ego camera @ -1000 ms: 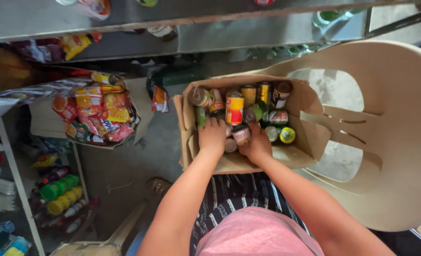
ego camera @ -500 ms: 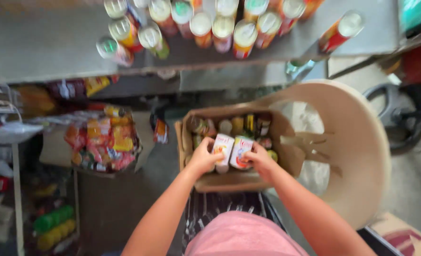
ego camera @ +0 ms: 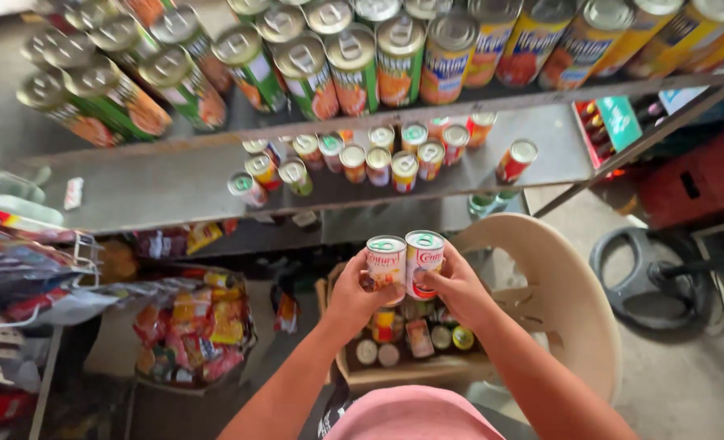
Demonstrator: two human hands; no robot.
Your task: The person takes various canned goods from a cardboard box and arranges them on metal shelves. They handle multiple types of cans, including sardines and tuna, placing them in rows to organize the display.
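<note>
Grey metal shelves [ego camera: 174,191], beige plastic chair [ego camera: 578,301], grey concrete floor [ego camera: 688,383], possibly daylight

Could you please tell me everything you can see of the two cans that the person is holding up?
The two cans are small metal cylinders with silvery pull-tab lids and red-and-white printed labels. They stand upright, side by side and touching, raised in front of the middle shelf. The left hand grips the left one, the right hand the right one, fingers wrapped round their sides. Below them sits an open cardboard box of more cans on a beige plastic chair.
</note>
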